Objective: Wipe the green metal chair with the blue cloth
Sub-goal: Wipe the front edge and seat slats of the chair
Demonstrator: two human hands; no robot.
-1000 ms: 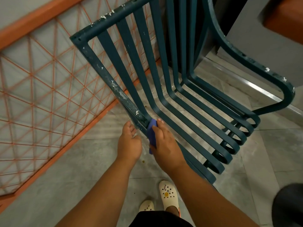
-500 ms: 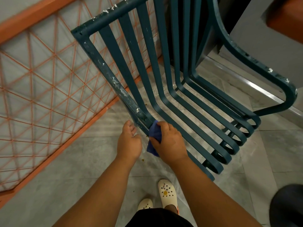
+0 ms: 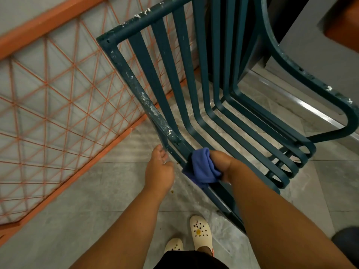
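The green metal chair (image 3: 204, 105) stands in front of me, built of curved slats, with white specks along its left frame bar and right armrest. My right hand (image 3: 225, 164) grips the bunched blue cloth (image 3: 202, 167) and presses it around the left frame bar where the backrest bends into the seat. My left hand (image 3: 159, 169) hovers just left of that bar with fingers spread, its fingertips close to the metal, holding nothing.
An orange lattice railing (image 3: 58, 98) runs along the left. Grey floor tiles (image 3: 101, 191) lie below, with my two cream clogs (image 3: 200, 232) near the bottom. A grey wall and metal threshold strip (image 3: 310, 111) sit at the right behind the armrest.
My right hand has turned and slid down the left bar, so more of the blue cloth shows wrapped over it. My left hand has stayed beside the bar.
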